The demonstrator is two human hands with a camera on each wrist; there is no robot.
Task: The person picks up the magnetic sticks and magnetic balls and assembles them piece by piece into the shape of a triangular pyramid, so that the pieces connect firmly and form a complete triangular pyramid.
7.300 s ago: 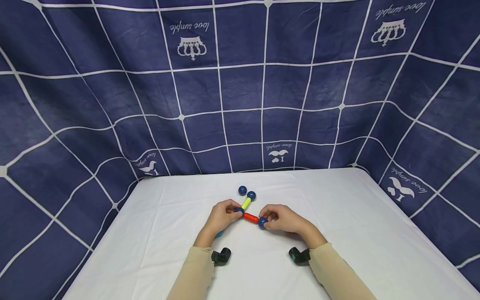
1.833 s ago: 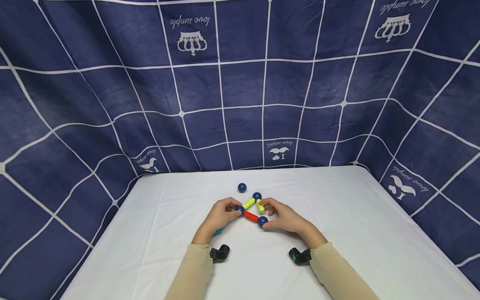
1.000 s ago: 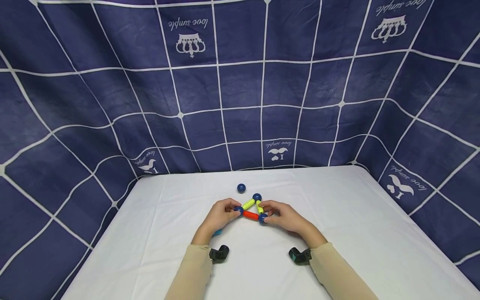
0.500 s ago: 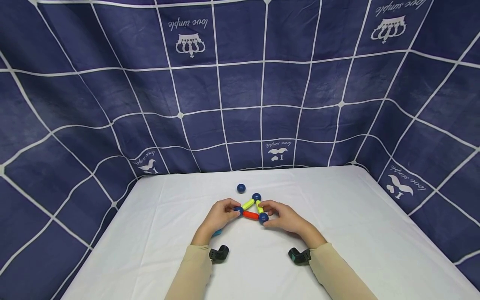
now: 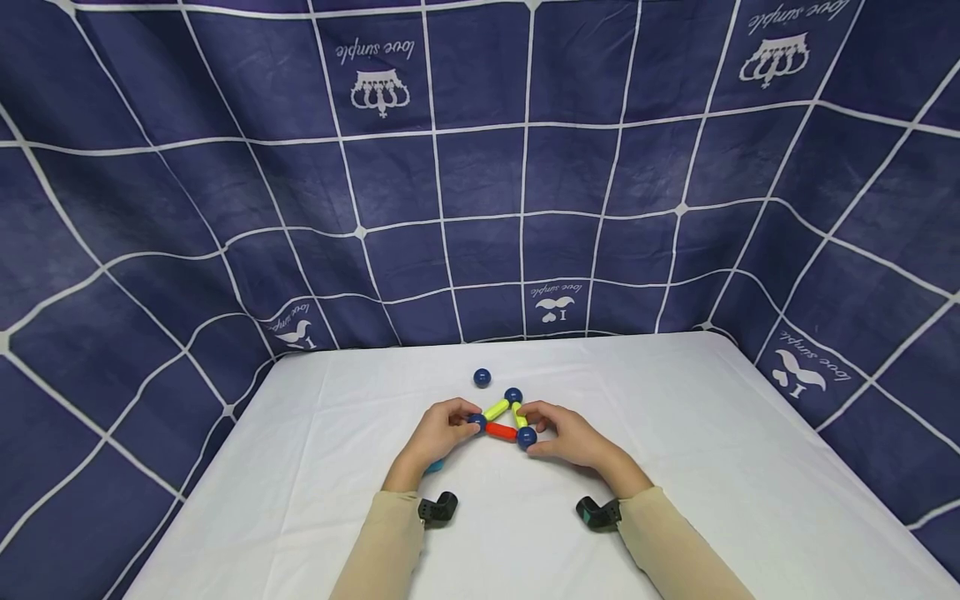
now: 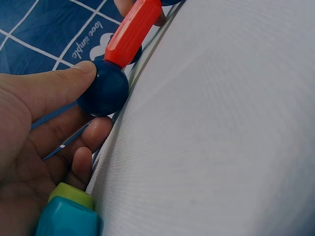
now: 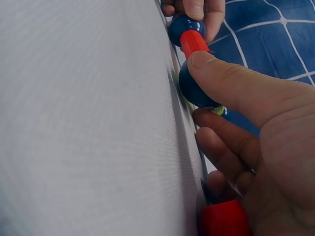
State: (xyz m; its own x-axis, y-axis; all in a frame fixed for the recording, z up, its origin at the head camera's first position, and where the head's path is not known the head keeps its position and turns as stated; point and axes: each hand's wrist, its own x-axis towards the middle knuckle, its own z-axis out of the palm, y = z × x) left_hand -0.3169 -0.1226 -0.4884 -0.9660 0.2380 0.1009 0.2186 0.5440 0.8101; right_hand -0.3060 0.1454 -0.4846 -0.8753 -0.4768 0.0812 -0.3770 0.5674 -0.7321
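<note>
Three blue balls and three magnetic rods form a flat triangle on the white cloth. My left hand (image 5: 438, 432) pinches the left blue ball (image 6: 104, 89) between thumb and fingers. My right hand (image 5: 572, 435) has its thumb on the right blue ball (image 5: 527, 437), with curled fingers behind it by a yellow rod (image 5: 519, 414). A red rod (image 5: 502, 431) joins these two balls. Another yellow rod (image 5: 496, 409) runs from the left ball to the far blue ball (image 5: 513, 396). Fingers partly cover the right yellow rod.
A loose blue ball (image 5: 482, 378) lies beyond the triangle. Teal and yellow-green pieces (image 6: 69, 216) sit by my left palm, and a red piece (image 7: 224, 219) by my right palm. A blue checked curtain (image 5: 480, 183) surrounds the white table (image 5: 675, 400).
Since the earliest frame, a second yellow rod has come in on the right side. Its near end, apart from the right ball 1.8 s ago, now meets it. The last half second shows almost no movement.
</note>
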